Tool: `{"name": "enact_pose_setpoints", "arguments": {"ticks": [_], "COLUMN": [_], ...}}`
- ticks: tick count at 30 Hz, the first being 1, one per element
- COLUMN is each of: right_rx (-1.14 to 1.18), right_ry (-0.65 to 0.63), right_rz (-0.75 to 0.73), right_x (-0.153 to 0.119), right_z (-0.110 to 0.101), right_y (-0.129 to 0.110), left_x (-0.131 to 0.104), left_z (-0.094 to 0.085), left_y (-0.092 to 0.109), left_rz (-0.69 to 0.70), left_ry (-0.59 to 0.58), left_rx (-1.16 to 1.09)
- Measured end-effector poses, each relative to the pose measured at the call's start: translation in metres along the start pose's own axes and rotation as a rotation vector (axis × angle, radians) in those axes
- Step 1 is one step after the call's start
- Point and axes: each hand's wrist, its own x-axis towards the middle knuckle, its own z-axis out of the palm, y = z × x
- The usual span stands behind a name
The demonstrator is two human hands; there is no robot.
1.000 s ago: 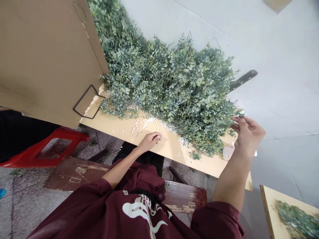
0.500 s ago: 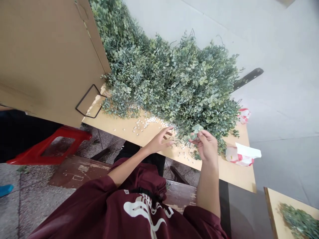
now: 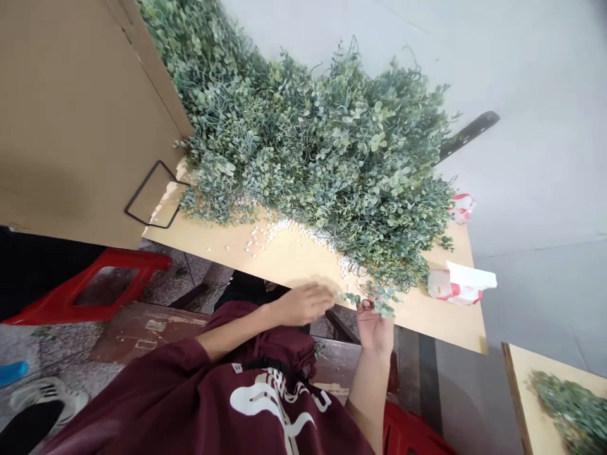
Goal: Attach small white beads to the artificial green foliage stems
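Note:
A small sprig of green artificial leaves (image 3: pixel 383 303) is held in the curled fingers of my right hand (image 3: pixel 376 328), palm up, at the front edge of the table. To its left, my left hand (image 3: pixel 303 304) hovers over the same edge, back upward and fingers pointing toward the sprig. Motion blurs those fingers, so what they hold, if anything, does not show. Beyond both hands lies a big heap of leafy stems (image 3: pixel 322 145). Small white beads (image 3: pixel 284 227) are scattered along the front of the heap.
A large cardboard box (image 3: pixel 71 114) stands at the left, near a black wire frame (image 3: pixel 156 193) on the wooden table (image 3: pixel 218 243). Red-and-white plastic packaging (image 3: pixel 453 287) lies at the right. A red stool (image 3: pixel 104 284) and another person's shoe (image 3: pixel 47 395) are at lower left.
My right hand has come back toward me from the heap and turned palm up with the sprig. The left hand has drawn back and lowered, its back now upward.

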Motion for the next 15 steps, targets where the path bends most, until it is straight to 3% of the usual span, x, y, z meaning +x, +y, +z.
{"name": "enact_pose_setpoints", "arguments": {"ticks": [2, 3, 6, 10, 15], "right_rx": [0.016, 0.022, 0.038, 0.012, -0.012], "right_ry": [0.036, 0.049, 0.073, 0.105, 0.147], "right_rz": [-0.002, -0.012, -0.056, -0.096, -0.132], "right_x": [-0.004, -0.005, -0.009, -0.015, -0.027], "right_z": [-0.012, -0.017, -0.027, -0.036, -0.053], "right_y": [0.0, 0.0, -0.003, -0.006, -0.008], "left_x": [-0.02, -0.029, -0.041, -0.028, -0.011], "left_z": [0.031, 0.046, 0.075, 0.086, 0.084], "left_y": [0.0, -0.004, -0.022, -0.042, -0.039], "left_rz": [0.134, 0.106, -0.16, -0.279, -0.309], "left_ry": [-0.14, -0.186, -0.241, -0.29, -0.323], "left_rx": [0.012, 0.024, 0.057, 0.022, -0.007]}}
